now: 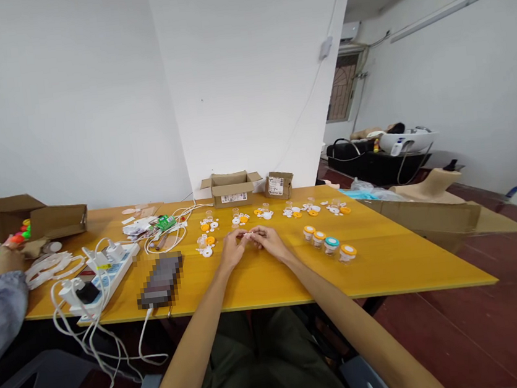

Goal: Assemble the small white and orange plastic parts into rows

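At the counter's (398, 268) far edge, two boxes (219, 193) stand back, presumably to free the near space. There the left hand (233, 251) and right hand (270, 243) meet, each grip drawn nearly closed on one white piece (248, 235), likely because it is so small. Capped jars (348, 253) stand rightward, apart from loose parts (207, 250), perhaps to avoid mixing. The piece lies between both hands' fingertips, mostly covered; its shape is unclear.
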